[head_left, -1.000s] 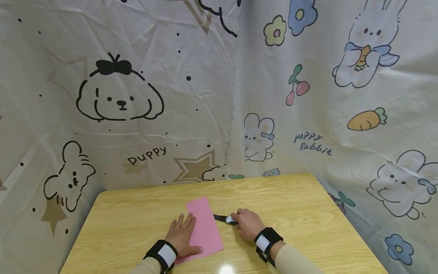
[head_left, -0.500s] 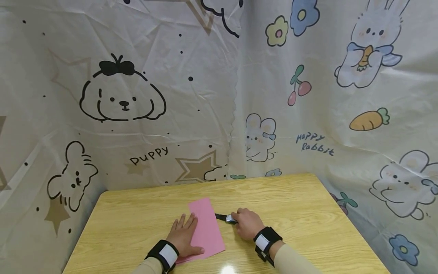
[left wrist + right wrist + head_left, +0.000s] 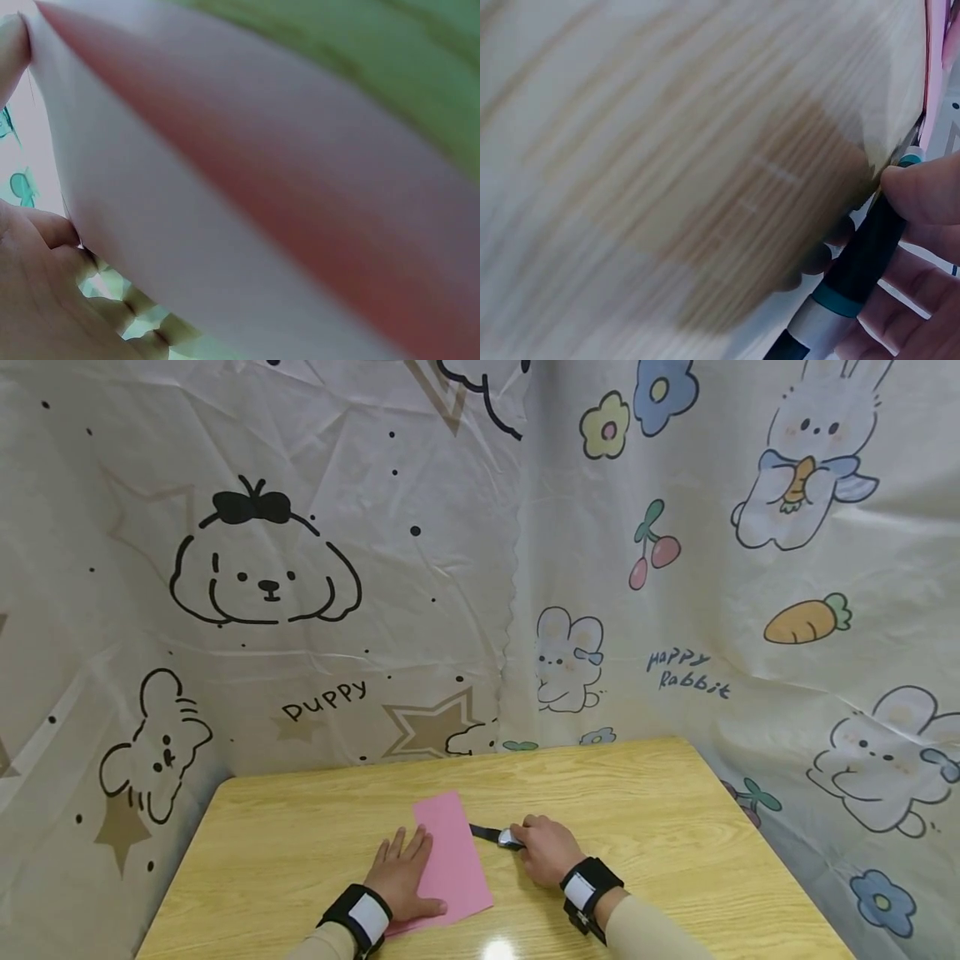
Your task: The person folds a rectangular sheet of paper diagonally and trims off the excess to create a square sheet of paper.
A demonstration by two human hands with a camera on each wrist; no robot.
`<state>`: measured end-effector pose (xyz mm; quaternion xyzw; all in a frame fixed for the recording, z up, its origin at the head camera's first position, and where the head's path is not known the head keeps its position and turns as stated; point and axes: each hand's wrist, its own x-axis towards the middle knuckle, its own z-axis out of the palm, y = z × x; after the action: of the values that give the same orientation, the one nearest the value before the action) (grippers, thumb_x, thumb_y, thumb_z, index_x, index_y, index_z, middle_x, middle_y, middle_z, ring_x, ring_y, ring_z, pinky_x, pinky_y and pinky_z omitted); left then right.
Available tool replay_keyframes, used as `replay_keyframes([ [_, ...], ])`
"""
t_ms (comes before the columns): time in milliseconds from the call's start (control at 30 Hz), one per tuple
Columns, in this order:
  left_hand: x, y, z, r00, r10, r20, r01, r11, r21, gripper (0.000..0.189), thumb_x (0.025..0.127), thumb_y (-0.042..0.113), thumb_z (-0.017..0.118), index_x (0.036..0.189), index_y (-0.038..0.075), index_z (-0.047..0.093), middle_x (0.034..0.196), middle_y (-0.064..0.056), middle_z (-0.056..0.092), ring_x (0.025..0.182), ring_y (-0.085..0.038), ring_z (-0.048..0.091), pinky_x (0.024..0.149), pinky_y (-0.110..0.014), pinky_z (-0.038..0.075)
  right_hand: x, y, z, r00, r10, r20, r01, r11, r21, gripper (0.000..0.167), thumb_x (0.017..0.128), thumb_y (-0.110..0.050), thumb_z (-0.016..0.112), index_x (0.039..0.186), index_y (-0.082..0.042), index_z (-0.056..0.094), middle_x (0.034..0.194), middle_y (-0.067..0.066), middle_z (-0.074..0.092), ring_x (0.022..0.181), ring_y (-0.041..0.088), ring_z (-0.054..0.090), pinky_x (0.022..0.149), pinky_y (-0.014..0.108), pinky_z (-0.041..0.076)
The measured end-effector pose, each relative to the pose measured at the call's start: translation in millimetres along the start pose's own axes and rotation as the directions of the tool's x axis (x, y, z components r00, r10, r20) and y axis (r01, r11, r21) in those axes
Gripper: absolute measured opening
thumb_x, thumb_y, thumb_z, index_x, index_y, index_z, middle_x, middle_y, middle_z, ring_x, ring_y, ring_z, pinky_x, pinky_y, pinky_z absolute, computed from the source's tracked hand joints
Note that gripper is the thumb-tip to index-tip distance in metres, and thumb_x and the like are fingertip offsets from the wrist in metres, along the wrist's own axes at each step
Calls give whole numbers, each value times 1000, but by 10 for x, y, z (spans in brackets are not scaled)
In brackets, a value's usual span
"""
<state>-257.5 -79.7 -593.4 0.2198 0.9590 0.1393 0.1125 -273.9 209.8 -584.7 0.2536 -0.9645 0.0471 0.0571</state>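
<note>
A folded sheet of pink paper (image 3: 453, 868) lies on the table, its long right edge facing my right hand. My left hand (image 3: 401, 877) rests flat on its left part, fingers spread and thumb across the lower end. From the left wrist view, the two layers of the paper (image 3: 135, 172) gape apart at the near end. My right hand (image 3: 549, 852) grips a knife (image 3: 483, 833), its dark blade pointing left with the tip right at the paper's right edge. The handle (image 3: 862, 262) is black with teal and silver bands, and fingers curl round it.
The wood-grain table (image 3: 637, 810) extends on both sides of the paper. Behind it and at the sides hangs a pale curtain (image 3: 420, 610) printed with puppies, rabbits and flowers. Each wrist wears a black strap (image 3: 591, 893).
My right hand has shifted very slightly to the right with the knife. The left hand and the pink paper stay in place.
</note>
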Motion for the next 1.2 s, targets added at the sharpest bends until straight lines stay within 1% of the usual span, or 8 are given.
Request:
replay_keyframes([
  [167, 9, -22, 27, 1000, -4, 0, 4, 1000, -2, 114, 68, 73, 70, 151, 4, 33, 158, -16, 24, 143, -47, 14, 111, -64, 12, 161, -156, 36, 1000, -14, 10, 14, 1000, -13, 32, 85, -16, 70, 116, -16, 68, 89, 0, 59, 75, 15, 53, 62, 29, 48],
  [267, 8, -23, 37, 1000, -2, 0, 2, 1000, -9, 114, 68, 73, 70, 151, 3, 32, 158, -16, 24, 143, -47, 14, 111, -63, 12, 199, -198, 33, 1000, -14, 12, 14, 1000, -17, 30, 84, -17, 71, 114, -17, 68, 89, 0, 58, 74, 15, 53, 61, 29, 48],
  [367, 0, -16, 35, 1000, 2, 0, -2, 1000, -5, 114, 69, 74, 69, 151, 3, 32, 158, -16, 23, 143, -47, 14, 112, -63, 12, 177, -178, 7, 1000, 4, 20, -4, 1000, -11, 31, 84, -16, 70, 115, -16, 68, 89, 1, 58, 75, 17, 55, 62, 31, 49],
  [533, -22, -1, -2, 1000, 10, 2, -10, 1000, -7, 113, 70, 73, 69, 151, 2, 31, 158, -17, 24, 143, -47, 14, 112, -63, 12, 76, -38, -14, 999, 37, 11, -37, 999, 6, 31, 84, -11, 68, 114, -15, 69, 88, 2, 59, 73, 18, 55, 60, 33, 49],
  [700, -32, -9, -18, 1000, 20, -8, -20, 1000, 2, 113, 70, 72, 70, 150, 1, 33, 157, -18, 25, 143, -48, 15, 111, -64, 14, -25, 75, -20, 999, 41, -2, -40, 999, 24, 32, 84, -10, 65, 115, -14, 69, 89, 2, 60, 74, 17, 54, 60, 32, 48],
  [800, -33, -12, -27, 1000, 22, -14, -22, 1000, 9, 112, 70, 71, 70, 149, 1, 34, 157, -18, 26, 142, -47, 16, 111, -64, 14, -34, 91, -16, 999, 36, -7, -36, 999, 21, 33, 84, -10, 65, 116, -14, 69, 90, 2, 60, 74, 17, 54, 59, 31, 48],
  [933, -39, -8, -32, 999, 32, -14, -32, 999, -6, 111, 71, 70, 70, 149, 1, 33, 157, -18, 26, 142, -48, 15, 111, -64, 14, 32, 35, -7, 999, 36, 0, -36, 999, 16, 31, 83, -10, 67, 114, -16, 69, 87, 1, 59, 72, 16, 53, 58, 30, 47],
  [1200, -21, -30, 10, 999, 43, -5, -44, 999, -18, 112, 71, 71, 69, 150, 1, 32, 158, -18, 24, 143, -48, 14, 111, -64, 13, 277, -175, 41, 1000, 17, -2, -17, 1000, -26, 31, 84, -13, 68, 115, -15, 68, 88, 2, 59, 75, 18, 56, 60, 31, 49],
])
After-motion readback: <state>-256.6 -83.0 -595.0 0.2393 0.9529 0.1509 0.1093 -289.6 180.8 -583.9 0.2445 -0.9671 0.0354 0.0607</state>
